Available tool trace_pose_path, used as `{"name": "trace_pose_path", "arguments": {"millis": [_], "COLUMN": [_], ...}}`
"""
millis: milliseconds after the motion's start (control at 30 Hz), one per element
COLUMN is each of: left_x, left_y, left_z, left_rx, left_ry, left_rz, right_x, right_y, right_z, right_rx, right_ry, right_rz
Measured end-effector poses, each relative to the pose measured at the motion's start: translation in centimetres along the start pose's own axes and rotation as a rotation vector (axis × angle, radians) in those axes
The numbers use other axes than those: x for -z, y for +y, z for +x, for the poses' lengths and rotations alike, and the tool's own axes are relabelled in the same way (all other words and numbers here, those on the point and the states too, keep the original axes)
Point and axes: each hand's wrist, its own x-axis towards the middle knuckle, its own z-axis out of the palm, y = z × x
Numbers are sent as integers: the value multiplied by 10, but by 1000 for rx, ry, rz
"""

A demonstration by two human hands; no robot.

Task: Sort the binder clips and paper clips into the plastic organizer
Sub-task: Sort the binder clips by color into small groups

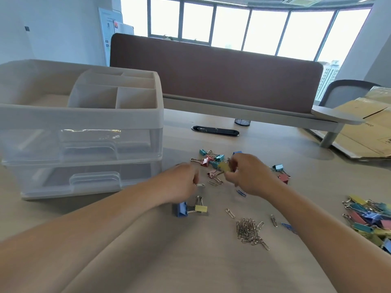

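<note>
Sorting clips at my desk [190, 261]. My right hand [251, 176] is pinching a yellow binder clip [224, 167] between thumb and fingers, holding it just over the loose bunch of binder clips [211, 158] lying in the middle of the table, a bit further out from me. My left hand [182, 182] is curling up just left of that. There's a silver paper clip [200, 185] poking out right at its fingertips, but I honestly can't tell if I'm gripping it or just touching it.

The plastic organizer [84, 119] is sitting on the far left, well apart from both hands. Both of its see-through drawers are looking closed, and the open compartments are on top.

Near me, a blue binder clip [182, 209] and a smaller pale yellow clip [201, 208] are lying together just below my left hand. A heap of paper clips [249, 231] is sitting near my right forearm, with a few strays around it. A red binder clip [283, 178] and a teal one [278, 167] are lying just right of my right hand. A big mixed pile of binder clips [368, 216] is waiting at the right edge.

Some flattened cardboard [359, 134] is sitting far right.
</note>
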Motion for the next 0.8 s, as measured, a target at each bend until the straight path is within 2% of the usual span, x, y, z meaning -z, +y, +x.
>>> {"name": "trace_pose_path", "arguments": {"millis": [167, 333, 433, 600, 733, 800], "left_x": [4, 3, 6, 14, 12, 9], "left_y": [7, 9, 9, 9, 7, 7], "left_z": [-14, -23, -25, -22, -8, 3], "left_rx": [12, 25, 31, 43, 26, 28], "left_ry": [-51, -87, -57, 25, 53, 54], "left_rz": [41, 97, 98, 67, 65, 61], "right_x": [12, 6, -3, -19, -16, -9], "right_y": [-4, -21, -31, -43, -42, -36], "right_z": [-6, -24, -33, -34, -31, -28], "right_rx": [-56, 61, 87, 117, 133, 137], "right_ry": [16, -183, -227, -253, -313, -274], "right_rz": [59, 33, -42, -32, 56, 95]}}
